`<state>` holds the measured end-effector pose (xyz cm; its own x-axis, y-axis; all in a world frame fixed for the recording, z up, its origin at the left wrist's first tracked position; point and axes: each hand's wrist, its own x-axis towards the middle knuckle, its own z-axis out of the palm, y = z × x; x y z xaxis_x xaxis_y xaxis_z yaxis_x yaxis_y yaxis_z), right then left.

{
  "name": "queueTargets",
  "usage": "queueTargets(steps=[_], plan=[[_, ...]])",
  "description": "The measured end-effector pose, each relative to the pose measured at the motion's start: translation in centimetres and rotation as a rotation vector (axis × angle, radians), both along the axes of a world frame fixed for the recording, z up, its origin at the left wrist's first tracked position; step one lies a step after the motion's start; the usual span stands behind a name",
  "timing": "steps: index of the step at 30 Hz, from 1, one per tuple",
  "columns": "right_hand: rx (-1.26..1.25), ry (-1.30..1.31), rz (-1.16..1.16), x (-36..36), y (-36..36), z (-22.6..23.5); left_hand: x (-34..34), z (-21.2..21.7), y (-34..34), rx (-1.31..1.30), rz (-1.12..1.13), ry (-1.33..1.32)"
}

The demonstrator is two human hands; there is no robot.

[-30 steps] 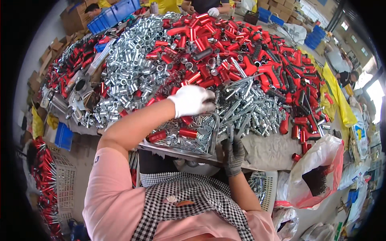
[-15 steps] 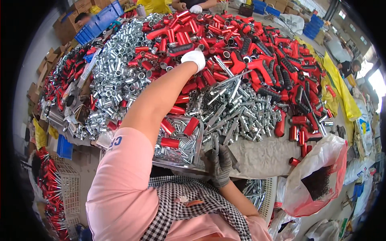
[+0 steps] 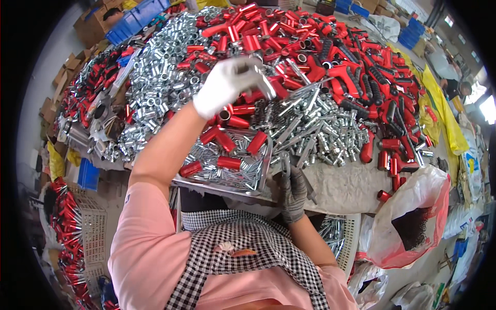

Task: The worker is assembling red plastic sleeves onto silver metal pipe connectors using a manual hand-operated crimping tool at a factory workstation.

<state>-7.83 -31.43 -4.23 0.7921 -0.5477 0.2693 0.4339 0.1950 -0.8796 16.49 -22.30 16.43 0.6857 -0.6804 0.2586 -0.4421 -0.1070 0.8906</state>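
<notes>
My left hand [image 3: 225, 88], in a white glove, is raised over the pile and blurred by motion. Its fingers are closed around a shiny silver tube-like piece [image 3: 266, 87], whose exact kind is smeared. Below it lies a metal tray [image 3: 227, 187] of thin silver pins, with several red cylindrical sleeves [image 3: 229, 163] on top. At the table's front edge, my right hand [image 3: 293, 194], in a dark grey glove, is closed on a slim grey metal rod [image 3: 285, 164] that points upward. Beside that hand is a narrow metal piece [image 3: 309, 187]. Loose silver rods and fittings [image 3: 330, 132] are heaped just beyond.
Silver ring fittings [image 3: 160, 72] pile up at the left, red handles with black grips [image 3: 356, 80] at the right. A white and red sack [image 3: 405, 222] of small dark parts stands at the right front. Crates of red-handled parts [image 3: 93, 227] are at the lower left.
My left hand has drawn back from the far red parts toward me and now carries a shiny piece. My right hand stays near the table edge with the rod.
</notes>
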Motion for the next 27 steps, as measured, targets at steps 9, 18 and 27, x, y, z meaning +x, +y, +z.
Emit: queueTargets(steps=[9,18,27], plan=[[-0.149,0.094,0.292,-1.0,2.3,5.7,-11.3,-5.0,8.4,0.171,-0.247,-0.028],[-0.148,0.082,0.450,3.4,2.8,6.6,-9.7,-5.5,8.1,0.090,-0.308,0.282],[-0.114,0.195,0.021,1.5,-0.8,5.0,-0.4,-3.1,0.8,-0.148,-0.070,0.543]])
